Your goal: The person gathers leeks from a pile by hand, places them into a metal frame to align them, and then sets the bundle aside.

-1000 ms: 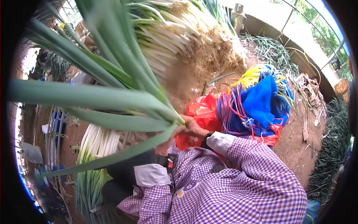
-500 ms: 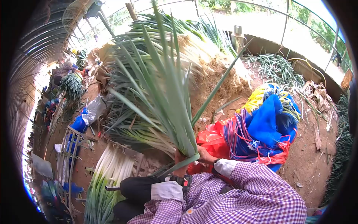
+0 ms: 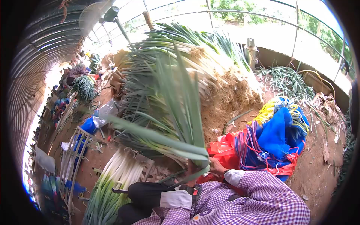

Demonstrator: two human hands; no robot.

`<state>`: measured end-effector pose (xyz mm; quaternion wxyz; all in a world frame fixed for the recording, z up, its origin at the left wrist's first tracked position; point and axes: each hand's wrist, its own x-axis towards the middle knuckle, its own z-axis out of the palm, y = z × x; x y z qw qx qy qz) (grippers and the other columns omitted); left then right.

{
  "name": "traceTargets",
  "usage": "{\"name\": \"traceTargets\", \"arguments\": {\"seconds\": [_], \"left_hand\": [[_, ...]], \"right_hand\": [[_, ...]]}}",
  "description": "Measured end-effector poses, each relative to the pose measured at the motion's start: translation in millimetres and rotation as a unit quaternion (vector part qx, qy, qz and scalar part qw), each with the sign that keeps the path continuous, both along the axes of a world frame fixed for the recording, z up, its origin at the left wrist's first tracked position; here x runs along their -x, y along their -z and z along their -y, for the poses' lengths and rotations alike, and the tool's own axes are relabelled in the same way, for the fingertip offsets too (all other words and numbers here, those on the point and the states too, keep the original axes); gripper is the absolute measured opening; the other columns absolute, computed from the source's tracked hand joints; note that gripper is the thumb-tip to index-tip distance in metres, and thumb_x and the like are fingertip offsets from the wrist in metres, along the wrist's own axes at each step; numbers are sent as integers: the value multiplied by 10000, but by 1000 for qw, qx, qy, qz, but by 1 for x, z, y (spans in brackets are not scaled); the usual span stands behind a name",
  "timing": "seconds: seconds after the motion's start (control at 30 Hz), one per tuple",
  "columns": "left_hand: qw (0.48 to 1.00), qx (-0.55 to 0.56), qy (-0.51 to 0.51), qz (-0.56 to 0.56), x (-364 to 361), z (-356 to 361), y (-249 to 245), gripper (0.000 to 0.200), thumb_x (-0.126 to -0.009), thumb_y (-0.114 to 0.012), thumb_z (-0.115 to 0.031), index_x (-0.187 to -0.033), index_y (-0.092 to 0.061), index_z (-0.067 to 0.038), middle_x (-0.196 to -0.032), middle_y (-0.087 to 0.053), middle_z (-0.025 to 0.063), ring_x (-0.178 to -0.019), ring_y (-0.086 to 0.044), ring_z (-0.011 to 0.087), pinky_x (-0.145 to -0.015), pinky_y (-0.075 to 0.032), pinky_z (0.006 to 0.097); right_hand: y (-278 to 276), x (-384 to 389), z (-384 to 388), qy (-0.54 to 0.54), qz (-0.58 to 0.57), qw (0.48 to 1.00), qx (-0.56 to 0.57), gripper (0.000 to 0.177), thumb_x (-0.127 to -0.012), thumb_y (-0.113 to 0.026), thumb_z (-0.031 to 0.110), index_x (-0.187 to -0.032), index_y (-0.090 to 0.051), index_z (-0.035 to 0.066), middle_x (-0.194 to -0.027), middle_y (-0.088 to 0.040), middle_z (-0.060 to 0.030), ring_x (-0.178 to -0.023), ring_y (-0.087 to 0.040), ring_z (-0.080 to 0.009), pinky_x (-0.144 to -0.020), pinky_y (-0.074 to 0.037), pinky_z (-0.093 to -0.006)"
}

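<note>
My left hand [image 3: 191,171] is closed around the lower part of a large green onion [image 3: 195,123], whose long leaves rise upward and lean left. My right hand [image 3: 216,165] grips the same onion from the right side, its fingers partly hidden behind the stalk. One blurred leaf sticks out to the left, and another is bent around the stalk near my hands. Behind it lies a big heap of green onions [image 3: 150,82] with tangled brown roots [image 3: 228,90]. Left of my knee, a row of cleaned green onions [image 3: 108,180] with white stems rests on a low rack.
Red, blue and yellow ties with blue cloth [image 3: 275,131] are piled at my right. A metal frame [image 3: 73,157] stands at the left. Loose trimmed leaves [image 3: 287,82] lie by the low wall at the back right. A metal post [image 3: 251,54] stands behind the heap.
The onion's leaves have drawn together and tipped left, and one leaf now swings out low to the left. Both hands keep hold of it. The whole view has shifted slightly.
</note>
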<state>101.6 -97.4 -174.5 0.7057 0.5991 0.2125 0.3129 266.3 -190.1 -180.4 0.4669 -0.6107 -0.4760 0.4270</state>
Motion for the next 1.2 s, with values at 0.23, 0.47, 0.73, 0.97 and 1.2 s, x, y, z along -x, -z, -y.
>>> {"name": "traceTargets", "arguments": {"seconds": [0.23, 0.47, 0.73, 0.97, 1.2], "left_hand": [[985, -41, -130, -102, -8, 5, -29, 777, -801, -866, -258, -1412, -439, -39, -1212, -643, 119, -1050, -666, 214, -843, -591, 347], [961, -109, -248, -55, -15, 11, -28, 598, -830, -870, -253, -1275, -520, -61, -1099, -683, 64, -1033, -677, 177, -854, -572, 327], [965, -90, -233, -77, -11, 19, -59, 709, -808, -871, -321, -1354, -520, -34, -1199, -677, 132, -1084, -672, 264, -922, -552, 396], [969, -49, -220, -103, -13, 18, -52, 733, -804, -866, -345, -1367, -521, -26, -1220, -672, 162, -1122, -663, 295, -956, -538, 411], [968, -29, -214, -128, -13, 23, -42, 726, -811, -865, -344, -1363, -521, -23, -1207, -678, 161, -1131, -661, 292, -964, -533, 404]], "right_hand": [[13, 8, -5, 30, 31, 998, -41, 640, -693, -925, 335, -1214, -672, 65, -1154, -711, -135, -1072, -676, -298, -920, -528, -433], [31, 5, -14, -28, 14, 998, -51, 582, -719, -908, 192, -1229, -651, 80, -1093, -728, -102, -975, -708, -243, -835, -574, -401], [15, 10, -15, 9, -9, 994, -104, 516, -751, -860, 133, -1226, -667, 75, -1073, -740, -99, -985, -721, -245, -869, -565, -378], [81, -13, -5, -53, 59, 996, -31, 390, -737, -904, 279, -997, -742, 37, -950, -767, -98, -859, -722, -236, -749, -561, -373], [120, -3, -4, 33, 118, 992, -44, 571, -570, -1011, 216, -966, -652, 15, -871, -713, -92, -779, -684, -215, -670, -534, -373]]}}
